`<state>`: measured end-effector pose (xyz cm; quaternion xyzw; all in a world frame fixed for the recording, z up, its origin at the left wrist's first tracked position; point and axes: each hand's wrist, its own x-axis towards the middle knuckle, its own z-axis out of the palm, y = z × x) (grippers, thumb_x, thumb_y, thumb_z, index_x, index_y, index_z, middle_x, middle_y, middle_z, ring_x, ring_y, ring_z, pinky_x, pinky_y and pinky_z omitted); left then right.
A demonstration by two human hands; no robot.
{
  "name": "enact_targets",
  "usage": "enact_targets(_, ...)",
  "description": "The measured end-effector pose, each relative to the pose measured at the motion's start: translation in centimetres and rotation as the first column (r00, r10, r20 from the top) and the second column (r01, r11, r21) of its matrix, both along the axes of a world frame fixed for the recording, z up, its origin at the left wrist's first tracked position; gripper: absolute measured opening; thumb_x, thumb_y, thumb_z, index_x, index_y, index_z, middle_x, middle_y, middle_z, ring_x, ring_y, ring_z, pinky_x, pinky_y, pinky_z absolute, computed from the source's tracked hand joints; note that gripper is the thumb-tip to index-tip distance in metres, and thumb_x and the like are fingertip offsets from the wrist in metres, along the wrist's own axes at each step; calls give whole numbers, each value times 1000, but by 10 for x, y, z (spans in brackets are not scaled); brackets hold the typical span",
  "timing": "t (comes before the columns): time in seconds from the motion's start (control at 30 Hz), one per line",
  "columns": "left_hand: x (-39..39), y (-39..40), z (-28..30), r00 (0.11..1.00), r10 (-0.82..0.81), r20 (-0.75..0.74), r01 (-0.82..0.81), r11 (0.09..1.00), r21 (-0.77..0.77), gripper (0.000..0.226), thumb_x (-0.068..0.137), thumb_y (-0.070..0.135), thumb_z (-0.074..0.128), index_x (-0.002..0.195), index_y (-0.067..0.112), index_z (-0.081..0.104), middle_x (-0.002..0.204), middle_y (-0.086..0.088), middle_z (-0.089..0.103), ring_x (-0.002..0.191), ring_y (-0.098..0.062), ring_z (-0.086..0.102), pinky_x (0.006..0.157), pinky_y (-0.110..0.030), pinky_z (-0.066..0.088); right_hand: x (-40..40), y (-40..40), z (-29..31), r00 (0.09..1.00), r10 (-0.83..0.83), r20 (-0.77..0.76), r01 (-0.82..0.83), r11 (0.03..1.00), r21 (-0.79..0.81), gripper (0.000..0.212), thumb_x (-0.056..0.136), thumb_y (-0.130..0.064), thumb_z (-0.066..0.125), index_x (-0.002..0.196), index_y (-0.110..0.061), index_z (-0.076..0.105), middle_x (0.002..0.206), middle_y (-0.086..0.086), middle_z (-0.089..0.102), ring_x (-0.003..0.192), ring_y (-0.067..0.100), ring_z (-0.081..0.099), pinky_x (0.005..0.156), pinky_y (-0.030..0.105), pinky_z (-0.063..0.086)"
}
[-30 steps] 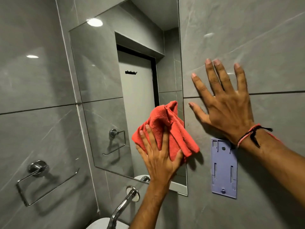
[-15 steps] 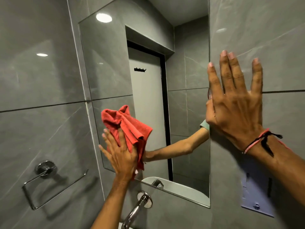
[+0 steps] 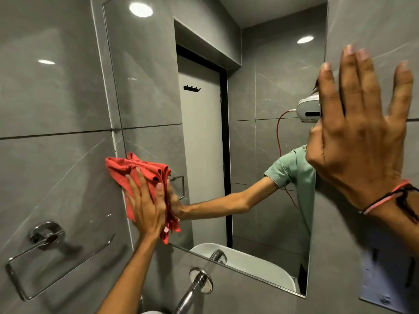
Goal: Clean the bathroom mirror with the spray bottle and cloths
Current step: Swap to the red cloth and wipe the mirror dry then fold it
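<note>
1. Left hand [image 3: 147,207] is spread flat, fingers straight, pressing a bunched red cloth [image 3: 140,177] against the lower left corner of the mirror [image 3: 158,87]; the cloth overlaps the mirror's left edge and spills a little onto the grey wall tile beside it.
2. Left of that, lower on the wall, hangs a chrome towel ring [image 3: 45,252], well apart from the cloth.
3. Below the mirror's bottom edge a chrome tap spout [image 3: 195,288] juts from its round wall plate.
4. In the glass you can see a pale door with a small black hook rack, the white basin rim, and the person's reflected arm in a green sleeve reaching to the cloth.
5. Right hand [image 3: 362,132] is open, fingers splayed, palm toward the wall just at the mirror's right edge; it is blurred, so whether the palm actually touches the tile I cannot tell. It holds nothing.
6. Around that wrist sits a red and black thread bracelet [image 3: 390,198].
7. Under the forearm, a pale lilac plastic plate [image 3: 383,282] is fixed to the wall.
</note>
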<state>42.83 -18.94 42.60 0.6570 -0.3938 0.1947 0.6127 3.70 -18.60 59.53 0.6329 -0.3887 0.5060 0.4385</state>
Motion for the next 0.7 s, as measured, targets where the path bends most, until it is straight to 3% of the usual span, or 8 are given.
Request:
enact_targets(0.23, -37, 4, 11, 991, -65, 115, 69, 997, -32, 84, 96, 62, 33, 164, 19, 7, 173, -13, 4, 160, -33, 7, 126, -63, 7, 0, 2, 0, 1000, 0, 12, 0, 1000, 9, 78, 93, -27, 35, 166, -10, 13, 174, 17, 6, 162, 30, 5, 126, 66, 5)
enact_targets(0.43, -92, 11, 18, 946, -121, 300, 113, 993, 44, 88, 94, 78, 17, 164, 28, 1, 174, -11, -4, 161, -33, 2, 127, -63, 1, -2, 0, 0, 1000, -11, 4, 11, 1000, 18, 79, 93, -26, 35, 166, -11, 10, 174, 16, 4, 162, 29, 3, 127, 64, 4)
enact_targets(0.7, -200, 23, 16, 775, -175, 607, 126, 984, 124, 91, 94, 79, 21, 165, 23, 10, 172, -19, 1, 158, -45, 5, 122, -72, 3, -16, 6, 4, 1000, 6, -27, -6, 1000, 21, 67, 104, -44, 32, 164, -15, 27, 173, 16, 14, 162, 27, 10, 127, 63, 9)
